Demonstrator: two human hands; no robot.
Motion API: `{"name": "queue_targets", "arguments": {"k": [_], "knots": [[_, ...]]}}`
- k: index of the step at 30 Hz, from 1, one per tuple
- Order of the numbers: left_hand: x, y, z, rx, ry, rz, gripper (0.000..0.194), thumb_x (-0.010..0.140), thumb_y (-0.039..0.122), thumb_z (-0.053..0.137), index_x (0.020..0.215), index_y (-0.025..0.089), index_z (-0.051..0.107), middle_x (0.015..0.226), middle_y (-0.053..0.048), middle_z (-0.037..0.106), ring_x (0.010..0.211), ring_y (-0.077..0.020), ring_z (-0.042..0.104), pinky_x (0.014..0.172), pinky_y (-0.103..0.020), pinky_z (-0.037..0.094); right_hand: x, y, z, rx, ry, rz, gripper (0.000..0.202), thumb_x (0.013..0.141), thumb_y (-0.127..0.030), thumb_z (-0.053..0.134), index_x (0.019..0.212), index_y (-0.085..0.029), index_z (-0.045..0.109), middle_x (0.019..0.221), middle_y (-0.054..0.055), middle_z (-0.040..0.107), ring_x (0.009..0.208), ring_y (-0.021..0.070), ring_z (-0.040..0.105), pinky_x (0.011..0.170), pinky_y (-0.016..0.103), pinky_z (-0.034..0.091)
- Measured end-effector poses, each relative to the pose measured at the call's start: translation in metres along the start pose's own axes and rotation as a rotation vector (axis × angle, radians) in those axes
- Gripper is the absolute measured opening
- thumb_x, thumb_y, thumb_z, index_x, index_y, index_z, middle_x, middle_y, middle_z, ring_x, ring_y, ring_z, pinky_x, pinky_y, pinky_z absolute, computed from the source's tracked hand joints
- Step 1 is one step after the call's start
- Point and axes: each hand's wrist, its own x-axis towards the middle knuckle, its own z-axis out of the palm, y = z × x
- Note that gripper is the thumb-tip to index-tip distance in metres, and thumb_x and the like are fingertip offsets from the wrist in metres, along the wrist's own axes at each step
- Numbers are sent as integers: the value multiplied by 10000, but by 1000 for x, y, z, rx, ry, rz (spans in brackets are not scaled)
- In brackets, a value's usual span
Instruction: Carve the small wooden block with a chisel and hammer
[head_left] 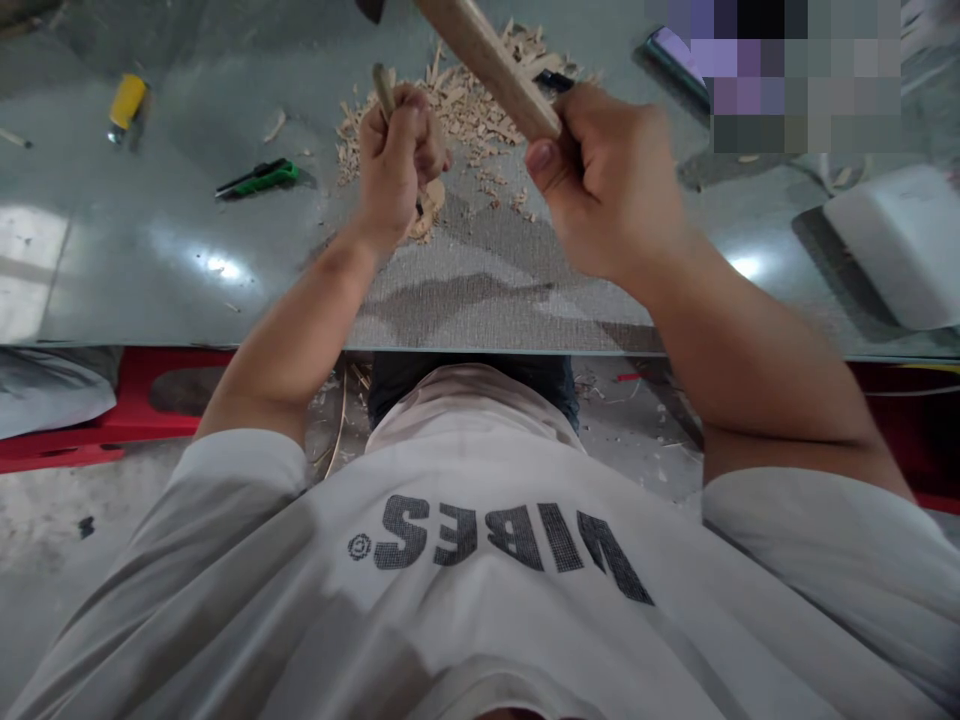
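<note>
My left hand (397, 160) is closed around a chisel (383, 90); its wooden handle sticks out above the fist. Under that hand lies a small pale piece of wood (430, 206), mostly covered by the fingers, and a bit of dark blade shows against it. My right hand (611, 185) grips the lower end of a hammer (491, 65) by its thick wooden handle, raised above the table. Only a dark corner of the hammer's head shows at the top edge. Many wood chips (480, 105) lie heaped just beyond both hands.
A grey textured mat (480, 290) lies on the glassy table (172, 230). To the left are a green utility knife (262, 178) and a yellow object (127, 100). At right stand a phone-like object (675, 65) and a white block (900, 245). A dark object (555, 80) lies among the chips.
</note>
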Motion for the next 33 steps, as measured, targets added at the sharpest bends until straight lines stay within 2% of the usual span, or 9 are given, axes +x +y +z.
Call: {"name": "queue_targets", "arguments": {"k": [6, 10, 13, 15, 18, 23, 27, 30, 33], "knots": [[2, -2, -6, 89, -131, 117, 618, 1336, 155, 253, 733, 264, 335, 560, 90, 275, 498, -131, 186, 628, -293, 430, 2, -7, -4, -7, -23, 42, 336, 1162, -395, 508, 903, -251, 352, 806, 10, 421, 719, 170, 325, 749, 333, 242], [-1, -1, -5, 69, -123, 86, 608, 1335, 147, 279, 745, 260, 369, 583, 89, 280, 497, -126, 245, 661, -286, 465, 3, -8, -4, -36, -38, 77, 343, 1146, -330, 553, 892, -250, 335, 805, 12, 443, 722, 172, 358, 758, 334, 246], [-1, -5, -6, -14, -106, 48, 592, 1285, 102, 433, 718, 268, 470, 573, 81, 260, 470, -141, 303, 639, -277, 484, 2, -7, -2, -27, -32, 57, 332, 1145, -335, 562, 910, -246, 346, 792, 7, 439, 720, 172, 386, 759, 326, 248], [1, -9, -8, -41, -120, -24, 575, 1234, 218, 536, 674, 348, 542, 507, 42, 209, 499, -195, 425, 594, -305, 493, 1, -7, 0, -4, -10, 32, 318, 1158, -371, 534, 927, -243, 357, 798, 8, 449, 722, 169, 395, 760, 321, 263], [2, -12, -8, 7, -121, -67, 559, 1204, 469, 526, 648, 461, 576, 430, -5, 132, 570, -252, 531, 559, -357, 494, 0, -8, 1, 23, 3, 13, 295, 1170, -393, 488, 945, -240, 374, 825, 19, 487, 741, 169, 424, 770, 319, 297], [-1, -10, -6, 64, -56, 112, 587, 1257, 505, 681, 738, 309, 489, 563, 86, 304, 485, -148, 266, 682, -310, 548, 1, -9, 2, -24, -39, 63, 309, 1135, -345, 533, 911, -249, 344, 800, 13, 459, 729, 175, 402, 757, 322, 269], [1, -12, -6, 66, -57, 120, 607, 1301, 458, 569, 722, 319, 453, 572, 84, 256, 512, -174, 129, 657, -328, 509, 2, -9, 3, -34, -53, 61, 296, 1128, -344, 518, 910, -255, 339, 787, 9, 443, 713, 175, 367, 744, 324, 254], [2, -12, -5, 51, -27, 123, 612, 1309, 358, 525, 708, 325, 416, 575, 81, 224, 528, -195, 91, 643, -354, 463, 1, -8, 3, -14, -44, 45, 266, 1132, -335, 507, 931, -253, 353, 794, 11, 458, 711, 174, 377, 740, 325, 261], [-1, -6, -4, 44, -11, 56, 597, 1322, 264, 497, 740, 293, 364, 605, 98, 198, 508, -167, 160, 684, -331, 477, 0, -6, 2, -18, -43, 33, 280, 1142, -352, 506, 931, -251, 353, 802, 16, 473, 715, 172, 392, 734, 326, 247]]}}
